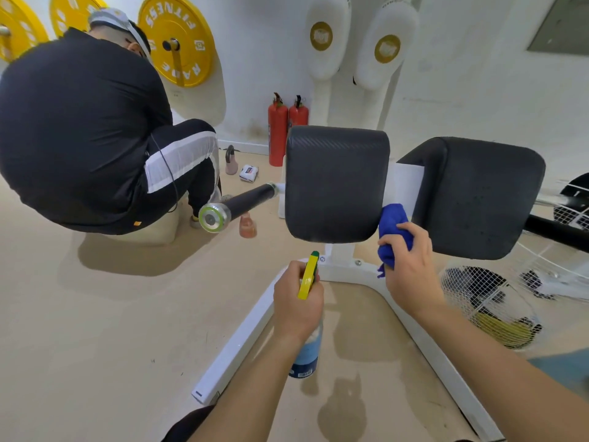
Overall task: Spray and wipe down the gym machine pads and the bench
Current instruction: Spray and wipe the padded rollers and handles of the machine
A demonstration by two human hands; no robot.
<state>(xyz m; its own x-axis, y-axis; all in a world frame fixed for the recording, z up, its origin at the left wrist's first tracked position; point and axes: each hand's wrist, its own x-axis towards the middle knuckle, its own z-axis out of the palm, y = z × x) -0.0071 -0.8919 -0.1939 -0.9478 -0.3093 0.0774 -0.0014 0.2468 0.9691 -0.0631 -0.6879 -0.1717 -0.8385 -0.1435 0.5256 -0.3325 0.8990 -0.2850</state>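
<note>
My left hand grips spray bottle, right hand bunches blue cloth between left pad and right pad, tan floor below, white wall beyond.

White wall, beige floor.

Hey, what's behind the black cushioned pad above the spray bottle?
Two red fire extinguishers against the white wall; the black cushioned pad hides one's lower half.

I see through one head camera, facing forward and down, close above the pad, wall beyond it.
</note>
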